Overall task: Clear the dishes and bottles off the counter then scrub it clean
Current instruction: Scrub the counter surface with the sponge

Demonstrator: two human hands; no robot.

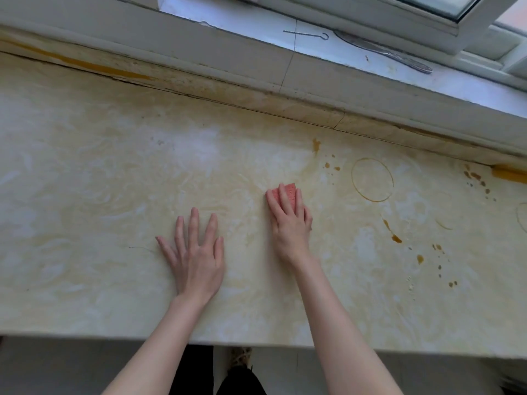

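Head view: right hand (289, 223) grips the pink sponge (288, 190) down on the counter (85, 195), left hand (196, 252) flat, fingers splayed. Brown ring stain (372, 179) lies right of the sponge, so the right hand's nearer.

no readable text, label, brand, number or sign is showing on the counter (114, 181), the sponge (290, 189) or the sill (256, 38).
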